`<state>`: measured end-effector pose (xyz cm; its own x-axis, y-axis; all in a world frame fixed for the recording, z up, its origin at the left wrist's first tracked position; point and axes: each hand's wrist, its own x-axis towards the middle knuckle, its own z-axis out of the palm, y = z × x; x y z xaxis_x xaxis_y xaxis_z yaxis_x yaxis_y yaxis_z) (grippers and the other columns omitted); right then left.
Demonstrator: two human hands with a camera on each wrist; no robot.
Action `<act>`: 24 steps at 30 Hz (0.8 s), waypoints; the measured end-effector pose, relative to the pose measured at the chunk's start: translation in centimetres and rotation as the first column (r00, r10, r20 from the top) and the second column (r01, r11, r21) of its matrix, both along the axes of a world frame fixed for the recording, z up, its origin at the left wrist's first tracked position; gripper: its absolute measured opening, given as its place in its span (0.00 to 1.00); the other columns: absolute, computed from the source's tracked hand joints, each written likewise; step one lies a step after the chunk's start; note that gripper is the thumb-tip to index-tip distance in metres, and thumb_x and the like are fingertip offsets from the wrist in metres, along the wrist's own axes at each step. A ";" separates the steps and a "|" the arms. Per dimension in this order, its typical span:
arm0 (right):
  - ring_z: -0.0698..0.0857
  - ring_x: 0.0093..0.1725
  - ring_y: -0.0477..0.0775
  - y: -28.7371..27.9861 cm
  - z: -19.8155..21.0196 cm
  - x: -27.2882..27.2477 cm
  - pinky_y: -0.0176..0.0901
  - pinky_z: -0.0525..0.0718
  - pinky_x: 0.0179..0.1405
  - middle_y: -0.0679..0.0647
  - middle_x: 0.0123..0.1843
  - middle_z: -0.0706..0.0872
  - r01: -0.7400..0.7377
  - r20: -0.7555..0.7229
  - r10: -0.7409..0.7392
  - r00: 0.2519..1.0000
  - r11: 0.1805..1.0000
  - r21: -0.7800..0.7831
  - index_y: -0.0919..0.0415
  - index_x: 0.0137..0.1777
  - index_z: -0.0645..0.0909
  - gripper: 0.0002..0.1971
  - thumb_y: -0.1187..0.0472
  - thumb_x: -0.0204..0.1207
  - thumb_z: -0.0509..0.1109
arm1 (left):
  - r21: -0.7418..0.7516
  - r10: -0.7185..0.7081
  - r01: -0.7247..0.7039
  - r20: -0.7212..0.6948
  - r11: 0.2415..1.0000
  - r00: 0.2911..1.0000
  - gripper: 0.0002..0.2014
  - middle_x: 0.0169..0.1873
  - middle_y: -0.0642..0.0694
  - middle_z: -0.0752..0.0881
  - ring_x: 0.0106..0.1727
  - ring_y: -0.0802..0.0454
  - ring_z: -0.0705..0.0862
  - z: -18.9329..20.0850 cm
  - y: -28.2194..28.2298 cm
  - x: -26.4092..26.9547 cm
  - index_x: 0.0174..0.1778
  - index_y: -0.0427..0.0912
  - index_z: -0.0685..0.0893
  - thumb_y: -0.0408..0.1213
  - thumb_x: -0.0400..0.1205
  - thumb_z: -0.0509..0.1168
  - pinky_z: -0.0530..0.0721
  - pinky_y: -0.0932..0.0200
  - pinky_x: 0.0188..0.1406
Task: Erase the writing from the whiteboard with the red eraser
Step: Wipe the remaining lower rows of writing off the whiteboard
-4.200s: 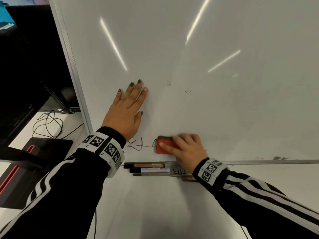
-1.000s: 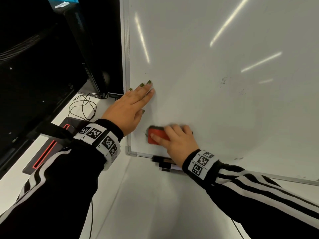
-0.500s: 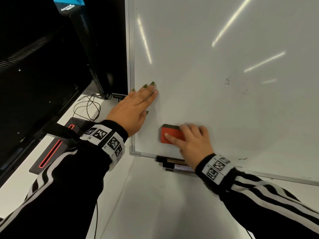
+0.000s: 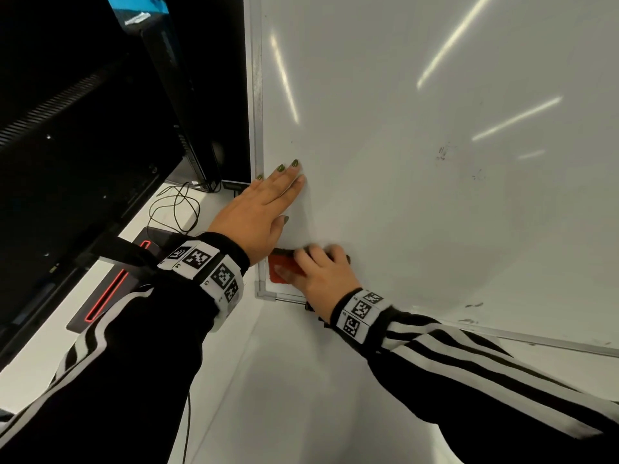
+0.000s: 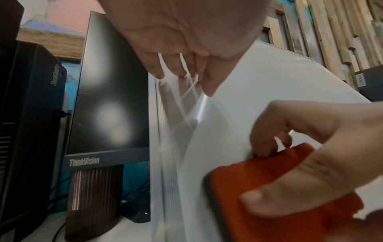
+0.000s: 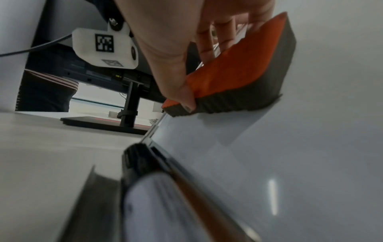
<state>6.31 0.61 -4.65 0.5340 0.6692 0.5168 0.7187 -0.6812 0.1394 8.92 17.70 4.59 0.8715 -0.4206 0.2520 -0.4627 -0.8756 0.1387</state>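
Note:
The whiteboard leans upright, its lower left corner in view. My right hand grips the red eraser and holds its dark felt against the board right at that corner. In the right wrist view the eraser sits between thumb and fingers, its felt on the board. My left hand lies flat on the board just above, fingers straight, near the left frame. From the left wrist the eraser shows below my palm. Faint smudges mark the board's middle, and small marks lie near its bottom edge.
Markers lie at the board's bottom edge under my right wrist. A black monitor and its stand are left of the board, with cables and a dark device with a red strip on the white desk.
The squiggle seen 4.2 s ago at the lower left no longer shows. Within the last second the eraser went right, then back left into the bottom corner. The left hand stayed flat on the board.

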 end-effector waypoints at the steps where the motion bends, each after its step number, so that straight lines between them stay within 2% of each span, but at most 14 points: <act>1: 0.77 0.52 0.58 -1.0 0.1 -0.1 0.54 0.72 0.48 0.54 0.54 0.81 -0.007 -0.015 0.007 1.000 1.000 -0.027 0.48 0.58 0.85 0.18 0.60 0.74 0.58 | 0.005 -0.001 0.001 -0.001 1.000 1.000 0.32 0.81 0.51 0.49 0.80 0.57 0.49 0.0 0.1 0.0 0.81 0.43 0.55 0.30 0.81 0.58 0.48 0.55 0.80; 4: 0.79 0.54 0.60 -4.9 -0.1 -0.5 0.56 0.71 0.51 0.55 0.56 0.81 0.025 -0.066 -0.032 0.997 0.994 -0.108 0.46 0.62 0.82 0.21 0.55 0.66 0.70 | -0.002 0.006 -0.006 -0.009 1.000 1.000 0.33 0.81 0.51 0.48 0.81 0.56 0.48 -0.4 0.2 -0.1 0.81 0.42 0.53 0.29 0.81 0.59 0.47 0.57 0.80; 6: 0.79 0.55 0.61 -7.7 -0.3 -1.0 0.55 0.68 0.52 0.56 0.55 0.81 0.068 -0.074 -0.077 0.994 0.992 -0.110 0.45 0.62 0.82 0.21 0.52 0.66 0.71 | -0.040 0.044 -0.046 -0.031 0.998 0.999 0.34 0.81 0.53 0.45 0.81 0.58 0.44 -1.0 -0.4 -0.5 0.81 0.44 0.49 0.30 0.82 0.59 0.50 0.56 0.80; 8: 0.77 0.56 0.60 -10.6 -0.4 -1.6 0.55 0.68 0.51 0.57 0.55 0.82 0.120 -0.048 -0.123 0.991 0.990 -0.069 0.44 0.61 0.83 0.22 0.55 0.65 0.71 | -0.078 0.102 -0.106 -0.052 0.991 0.993 0.36 0.80 0.57 0.39 0.80 0.60 0.40 -1.4 -1.4 -1.0 0.81 0.47 0.44 0.33 0.83 0.58 0.54 0.59 0.77; 10: 0.76 0.56 0.60 -13.5 -0.4 -2.2 0.56 0.68 0.51 0.58 0.55 0.82 0.168 -0.045 -0.171 0.984 0.984 -0.051 0.43 0.61 0.82 0.28 0.59 0.59 0.78 | -0.102 0.149 -0.153 -0.053 0.983 0.987 0.36 0.79 0.59 0.36 0.79 0.61 0.36 -1.9 -2.5 -1.3 0.81 0.48 0.42 0.36 0.83 0.57 0.52 0.64 0.73; 12: 0.76 0.56 0.60 -15.8 -0.4 -2.6 0.56 0.69 0.50 0.59 0.54 0.83 0.216 -0.047 -0.218 0.975 0.976 -0.040 0.42 0.62 0.79 0.33 0.60 0.55 0.82 | -0.112 0.170 -0.174 -0.041 0.978 0.985 0.35 0.80 0.57 0.39 0.81 0.55 0.38 -2.0 -3.4 -1.6 0.81 0.47 0.44 0.36 0.83 0.57 0.48 0.62 0.75; 14: 0.75 0.53 0.61 -17.5 -0.5 -3.0 0.55 0.68 0.49 0.60 0.53 0.83 0.277 -0.044 -0.278 0.960 0.961 -0.016 0.43 0.61 0.76 0.35 0.64 0.53 0.82 | -0.052 0.172 -0.174 -0.034 0.983 0.984 0.33 0.81 0.53 0.44 0.82 0.46 0.40 -2.0 -4.2 -1.8 0.81 0.46 0.47 0.36 0.83 0.57 0.47 0.54 0.79; 17: 0.75 0.51 0.61 -19.8 -0.8 -3.5 0.55 0.69 0.47 0.58 0.54 0.77 0.363 -0.035 -0.362 0.932 0.931 0.031 0.43 0.59 0.75 0.34 0.67 0.53 0.80 | -0.043 0.216 -0.219 -0.049 0.975 0.975 0.32 0.82 0.50 0.45 0.82 0.45 0.41 -1.7 -5.5 -2.3 0.81 0.45 0.50 0.35 0.83 0.56 0.48 0.48 0.80; 20: 0.75 0.49 0.61 -22.1 -1.2 -4.0 0.55 0.72 0.45 0.58 0.52 0.77 0.416 -0.036 -0.415 0.909 0.909 0.032 0.44 0.57 0.75 0.34 0.68 0.50 0.80 | -0.090 0.230 -0.234 -0.053 0.968 0.972 0.31 0.81 0.49 0.47 0.82 0.46 0.43 -1.4 -7.1 -2.9 0.81 0.44 0.52 0.35 0.83 0.56 0.49 0.50 0.80; 24: 0.74 0.46 0.61 -24.4 -1.0 -4.7 0.56 0.75 0.41 0.61 0.47 0.83 0.447 -0.065 -0.446 0.893 0.894 0.006 0.46 0.55 0.75 0.36 0.68 0.46 0.81 | -0.129 0.130 -0.138 -0.070 0.982 0.989 0.32 0.81 0.50 0.47 0.82 0.52 0.49 -1.7 -9.4 -3.5 0.81 0.44 0.51 0.33 0.82 0.56 0.47 0.56 0.80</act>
<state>1.62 -23.81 -5.66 0.8049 0.3425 0.4845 0.3446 -0.9346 0.0883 5.40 8.25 2.89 0.9332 -0.2654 0.2421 -0.3296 -0.9009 0.2826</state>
